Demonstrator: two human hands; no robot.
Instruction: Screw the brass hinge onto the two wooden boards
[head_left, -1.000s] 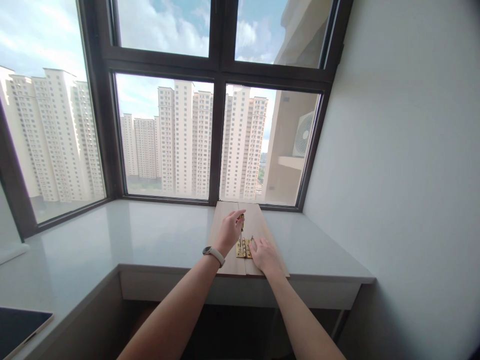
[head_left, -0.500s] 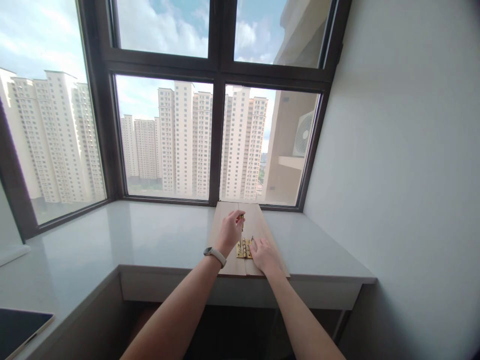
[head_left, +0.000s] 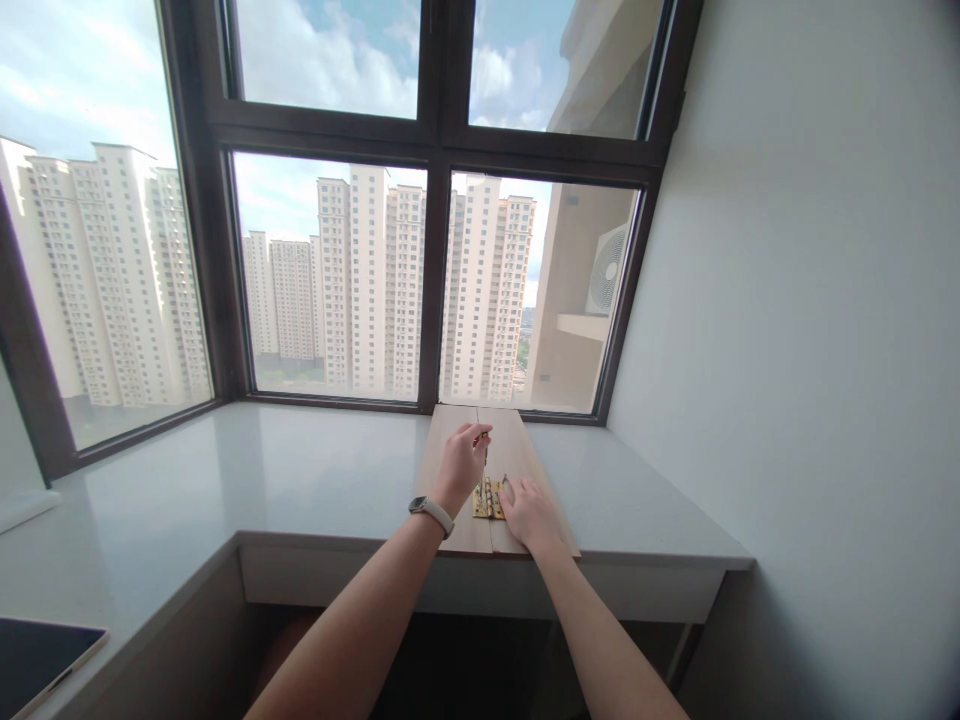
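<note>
Two light wooden boards [head_left: 517,445] lie side by side on the white sill, their long edges meeting. A brass hinge [head_left: 489,500] rests across the seam near their front end. My left hand [head_left: 461,465], with a watch at the wrist, is closed round the handle of a screwdriver [head_left: 484,450], held upright with its shaft running down to the hinge's left leaf. My right hand [head_left: 531,512] lies on the right board with its fingertips at the hinge's right leaf. Whether a small part is under those fingers is hidden.
The white sill [head_left: 322,470] stretches left and right of the boards, up to the dark window frame [head_left: 433,280]. A dark flat device [head_left: 45,665] lies at the lower left. A white wall [head_left: 795,300] stands at the right.
</note>
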